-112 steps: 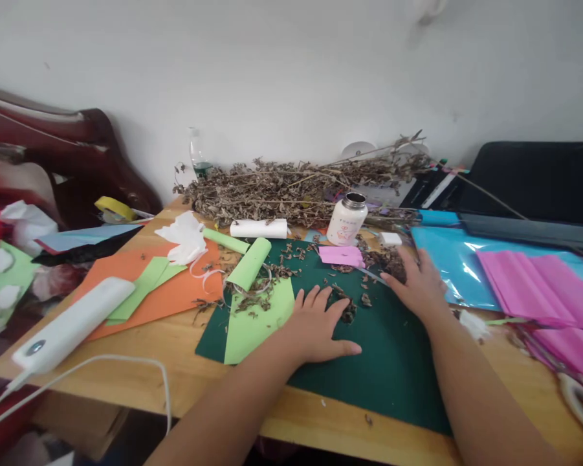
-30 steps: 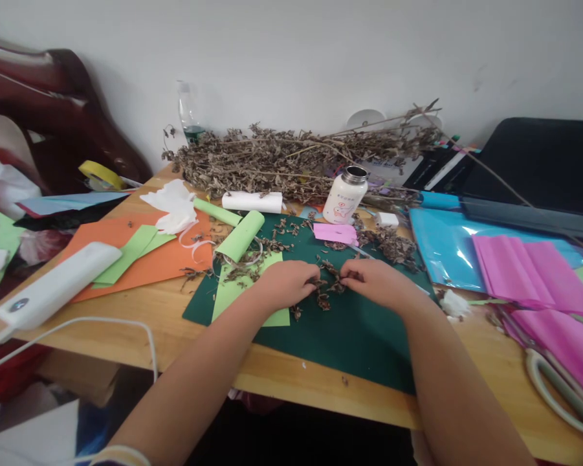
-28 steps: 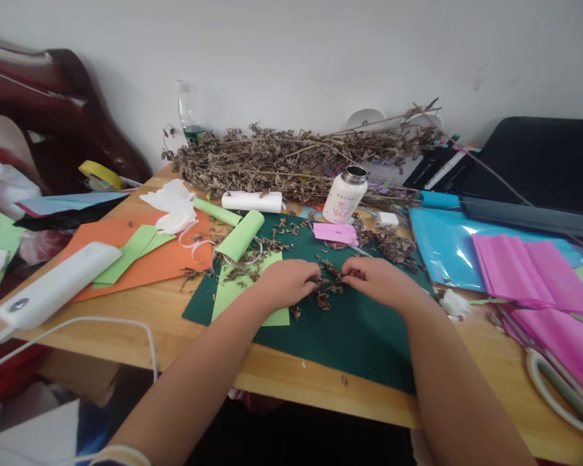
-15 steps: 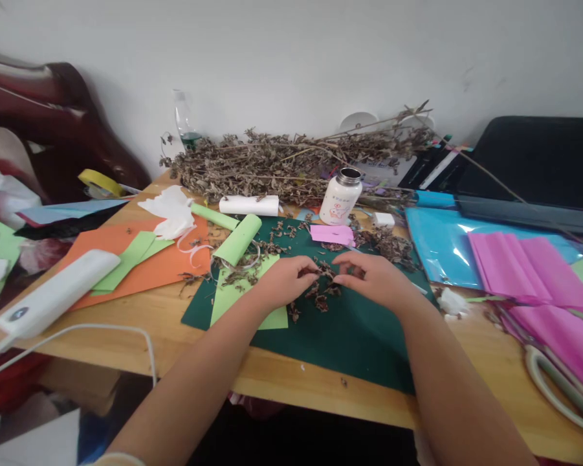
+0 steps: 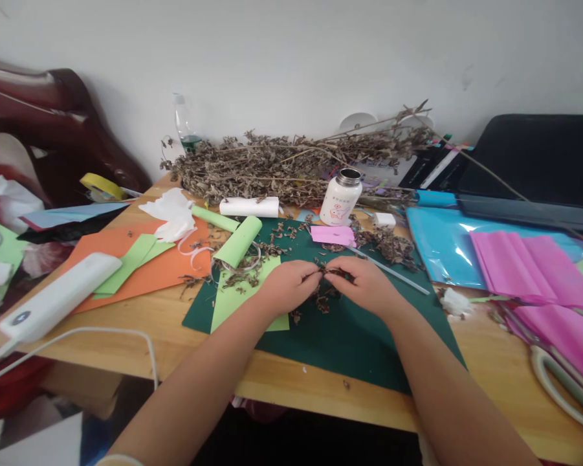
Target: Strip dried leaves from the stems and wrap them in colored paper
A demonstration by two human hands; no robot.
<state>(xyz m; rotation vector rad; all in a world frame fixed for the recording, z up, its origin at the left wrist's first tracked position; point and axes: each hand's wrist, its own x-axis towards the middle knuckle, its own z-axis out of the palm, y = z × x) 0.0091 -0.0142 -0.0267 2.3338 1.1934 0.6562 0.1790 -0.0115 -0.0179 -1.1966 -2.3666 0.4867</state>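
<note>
My left hand (image 5: 291, 285) and my right hand (image 5: 362, 285) meet over a dark green mat (image 5: 349, 349). The fingers of both are pinched on brown dried leaves (image 5: 323, 303), some of which lie loose on the mat below. Light green paper (image 5: 223, 310) with leaf bits on it lies beside my left hand, under a rolled green paper tube (image 5: 240, 241). Just beyond my hands are a pink paper piece (image 5: 330, 235) and a clear stick (image 5: 398, 273). A white open-topped bottle (image 5: 340, 199) stands upright behind them.
A long bundle of dried stems (image 5: 272, 162) spans the table's back. Orange paper (image 5: 140, 259) and a white handheld device with a cable (image 5: 63, 294) are at left. Pink paper (image 5: 509, 265), a blue packet (image 5: 441, 246) and scissors (image 5: 558, 388) occupy the right.
My right hand has moved left and its fingers have closed on the leaves beside my left hand's fingertips. More of the clear stick now shows.
</note>
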